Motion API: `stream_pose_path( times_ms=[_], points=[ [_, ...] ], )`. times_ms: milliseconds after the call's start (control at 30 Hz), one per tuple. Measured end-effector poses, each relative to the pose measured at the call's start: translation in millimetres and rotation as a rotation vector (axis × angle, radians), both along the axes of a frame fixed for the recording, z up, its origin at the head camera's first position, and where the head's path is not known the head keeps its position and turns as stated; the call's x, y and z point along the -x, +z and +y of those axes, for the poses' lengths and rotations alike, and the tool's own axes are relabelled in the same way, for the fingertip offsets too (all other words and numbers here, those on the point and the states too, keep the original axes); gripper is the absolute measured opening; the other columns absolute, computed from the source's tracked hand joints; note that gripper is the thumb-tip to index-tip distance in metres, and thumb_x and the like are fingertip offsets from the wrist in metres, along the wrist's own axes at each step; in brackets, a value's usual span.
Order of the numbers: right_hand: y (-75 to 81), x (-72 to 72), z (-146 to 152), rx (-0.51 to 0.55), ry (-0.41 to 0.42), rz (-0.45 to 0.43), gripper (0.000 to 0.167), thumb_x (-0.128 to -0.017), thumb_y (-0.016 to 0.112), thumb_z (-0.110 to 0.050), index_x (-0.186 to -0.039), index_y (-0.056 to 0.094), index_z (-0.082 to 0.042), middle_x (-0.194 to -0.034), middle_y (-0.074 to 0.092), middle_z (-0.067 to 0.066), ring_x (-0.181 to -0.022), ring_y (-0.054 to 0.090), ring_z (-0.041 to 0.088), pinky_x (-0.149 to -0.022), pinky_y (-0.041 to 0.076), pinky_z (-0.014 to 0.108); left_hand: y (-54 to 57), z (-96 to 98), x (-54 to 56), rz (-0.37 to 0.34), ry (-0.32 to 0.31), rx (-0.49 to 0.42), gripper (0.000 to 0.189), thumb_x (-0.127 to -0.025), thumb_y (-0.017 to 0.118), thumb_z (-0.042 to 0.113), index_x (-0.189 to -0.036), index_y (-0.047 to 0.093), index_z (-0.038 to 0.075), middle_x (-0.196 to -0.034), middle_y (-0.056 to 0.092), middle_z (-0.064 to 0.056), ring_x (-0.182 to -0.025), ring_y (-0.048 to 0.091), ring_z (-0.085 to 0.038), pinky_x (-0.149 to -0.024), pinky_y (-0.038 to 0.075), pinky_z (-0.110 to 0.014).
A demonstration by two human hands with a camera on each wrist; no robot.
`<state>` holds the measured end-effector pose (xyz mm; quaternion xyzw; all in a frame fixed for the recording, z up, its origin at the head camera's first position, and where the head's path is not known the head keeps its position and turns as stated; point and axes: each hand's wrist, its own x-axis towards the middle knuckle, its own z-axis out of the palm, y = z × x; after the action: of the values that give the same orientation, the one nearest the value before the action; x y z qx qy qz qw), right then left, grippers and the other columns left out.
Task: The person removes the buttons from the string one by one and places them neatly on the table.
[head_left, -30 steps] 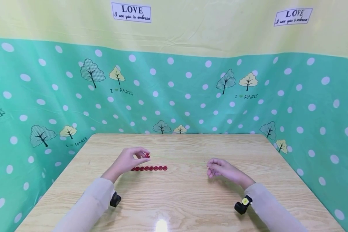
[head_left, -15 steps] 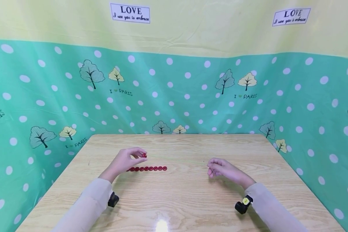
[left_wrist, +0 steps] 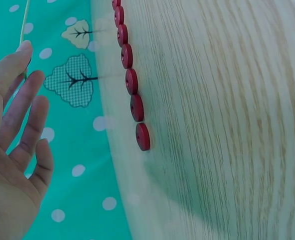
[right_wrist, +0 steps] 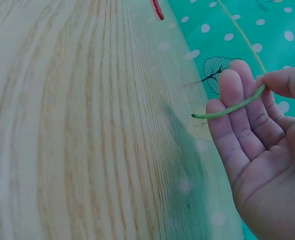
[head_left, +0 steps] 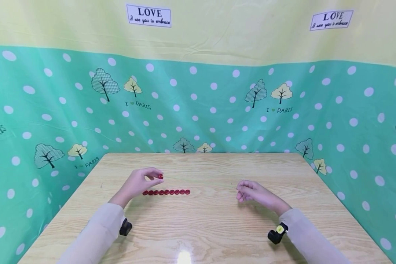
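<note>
My left hand (head_left: 141,182) pinches a red button (head_left: 160,176) between thumb and index finger, above the table's left half. In the left wrist view the fingers largely hide that button. A thin green string (left_wrist: 24,20) runs from these fingertips across to my right hand (head_left: 255,191), stretched nearly straight. The right thumb and index finger pinch the string (right_wrist: 232,107) near its end. Its short dark-tipped tail lies across the other fingers in the right wrist view. Just nearer than the left hand, several red buttons (head_left: 166,192) lie flat in a straight row.
Both hands are raised over a light wooden table (head_left: 198,227). A green dotted curtain (head_left: 198,110) hangs behind it and at both sides. Each wrist carries a small black camera, seen at the left wrist camera (head_left: 125,227) and right wrist camera (head_left: 275,237).
My left hand has drifted left with the red button, widening the gap between the hands. More of the row's left end now shows. The right hand has barely moved.
</note>
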<state>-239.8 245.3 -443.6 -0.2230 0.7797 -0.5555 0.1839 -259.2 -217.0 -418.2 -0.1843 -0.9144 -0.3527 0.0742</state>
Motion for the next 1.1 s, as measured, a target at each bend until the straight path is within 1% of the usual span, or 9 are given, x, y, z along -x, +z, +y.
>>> stream_pose_path(
  times_ms=[167,433,533,600,633,767,867,1033,1100],
  points=[
    [-0.9,0.0,0,0.002,-0.002,-0.002,0.042,-0.108,0.046,-0.028,-0.116,0.049,0.013,-0.1,0.064,0.016,-0.094,0.065,0.034,-0.089,0.054,0.042,0.0,-3.1,-0.4,0.008,0.008,0.017,0.024,-0.089,0.079,0.029,-0.111,0.074,0.02,-0.108,0.072,0.005,-0.093,0.063,-0.017,-0.074,0.052,-0.035],
    [-4.3,1.7,0,-0.005,-0.015,-0.01,0.043,-0.108,0.048,-0.029,-0.117,0.05,0.013,-0.1,0.065,0.016,-0.094,0.064,0.036,-0.089,0.053,0.042,0.4,-5.8,-0.8,0.019,0.009,0.025,0.025,-0.088,0.079,0.028,-0.11,0.075,0.018,-0.1,0.073,0.004,-0.088,0.063,-0.016,-0.069,0.051,-0.033],
    [-4.8,2.2,0,-0.002,-0.014,-0.01,0.043,-0.107,0.048,-0.029,-0.117,0.05,0.013,-0.1,0.065,0.017,-0.094,0.064,0.037,-0.088,0.054,0.041,-0.1,-6.4,-0.6,0.011,0.02,0.031,0.025,-0.088,0.079,0.03,-0.11,0.075,0.018,-0.098,0.072,0.004,-0.088,0.063,-0.016,-0.069,0.051,-0.034],
    [-4.6,2.3,1,0.0,-0.011,-0.01,0.042,-0.108,0.048,-0.029,-0.117,0.05,0.013,-0.101,0.064,0.019,-0.095,0.064,0.037,-0.088,0.054,0.041,-0.4,-7.1,-0.3,0.001,0.025,0.032,0.026,-0.088,0.079,0.031,-0.111,0.075,0.019,-0.099,0.073,0.003,-0.084,0.064,-0.016,-0.071,0.05,-0.035],
    [-4.5,2.3,1,0.0,-0.008,-0.009,0.042,-0.108,0.048,-0.029,-0.116,0.05,0.012,-0.101,0.064,0.02,-0.095,0.064,0.037,-0.088,0.054,0.04,-0.7,-7.4,-0.1,-0.006,0.027,0.032,0.027,-0.088,0.079,0.031,-0.112,0.075,0.019,-0.1,0.073,0.002,-0.08,0.064,-0.017,-0.072,0.05,-0.037],
    [-4.1,2.5,2,0.005,-0.001,-0.009,0.042,-0.108,0.047,-0.028,-0.116,0.05,0.012,-0.102,0.064,0.022,-0.096,0.064,0.038,-0.088,0.054,0.041,-1.0,-8.6,0.7,-0.021,0.035,0.034,0.027,-0.089,0.079,0.032,-0.113,0.074,0.019,-0.101,0.075,0.001,-0.074,0.064,-0.018,-0.083,0.049,-0.046],
    [-3.9,2.5,2,0.01,0.001,-0.01,0.042,-0.108,0.047,-0.029,-0.116,0.049,0.013,-0.101,0.064,0.022,-0.095,0.064,0.038,-0.088,0.054,0.042,-0.6,-9.5,0.8,-0.015,0.035,0.035,0.028,-0.089,0.078,0.032,-0.113,0.074,0.019,-0.103,0.075,0.0,-0.08,0.066,-0.02,-0.092,0.047,-0.053],
    [-3.8,2.0,2,0.015,0.004,-0.011,0.042,-0.108,0.047,-0.028,-0.116,0.049,0.013,-0.102,0.063,0.024,-0.096,0.064,0.039,-0.088,0.054,0.043,0.7,-10.4,-0.5,-0.024,0.038,0.028,0.028,-0.089,0.078,0.031,-0.113,0.074,0.018,-0.103,0.075,-0.001,-0.086,0.069,-0.026,-0.094,0.046,-0.056],
    [-4.0,1.9,1,0.014,0.002,-0.012,0.042,-0.108,0.048,-0.028,-0.116,0.049,0.013,-0.102,0.063,0.023,-0.096,0.064,0.039,-0.088,0.054,0.042,1.0,-10.6,-1.3,-0.021,0.041,0.032,0.026,-0.09,0.077,0.03,-0.114,0.074,0.019,-0.104,0.075,-0.002,-0.092,0.069,-0.028,-0.095,0.046,-0.056]
  ],
)
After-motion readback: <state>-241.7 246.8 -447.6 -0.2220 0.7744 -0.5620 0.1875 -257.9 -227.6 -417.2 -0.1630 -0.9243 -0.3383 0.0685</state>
